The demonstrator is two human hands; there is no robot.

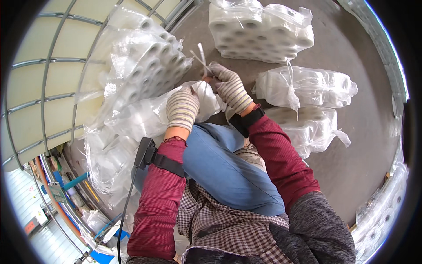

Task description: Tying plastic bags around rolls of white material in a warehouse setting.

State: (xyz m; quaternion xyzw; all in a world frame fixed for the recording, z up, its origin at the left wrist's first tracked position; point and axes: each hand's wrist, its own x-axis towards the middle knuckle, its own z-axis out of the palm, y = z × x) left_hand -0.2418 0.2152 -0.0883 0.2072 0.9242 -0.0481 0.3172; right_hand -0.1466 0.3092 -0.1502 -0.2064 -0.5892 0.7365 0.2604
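Both my hands wear striped knit gloves and meet over a clear plastic bag [147, 115] of white rolls, lying in front of my knees. My left hand [182, 108] is closed on the bag's gathered plastic. Just right of it, my right hand [231, 89] pinches a thin white tie strip [201, 53], whose two loose ends stick up past the fingers. The fingertips of both hands nearly touch, and the knot area between them is partly hidden. Behind the bag, a large clear sack [151, 66] of hollow-cored white rolls leans to the left.
Three bagged bundles of rolls rest on the grey floor to the right: a far one [261, 33], a middle one with a tied neck [310, 86] and a nearer one [310, 127]. A metal cage [46, 66] around a pale tank borders the left. More bagged rolls [380, 215] lie lower right.
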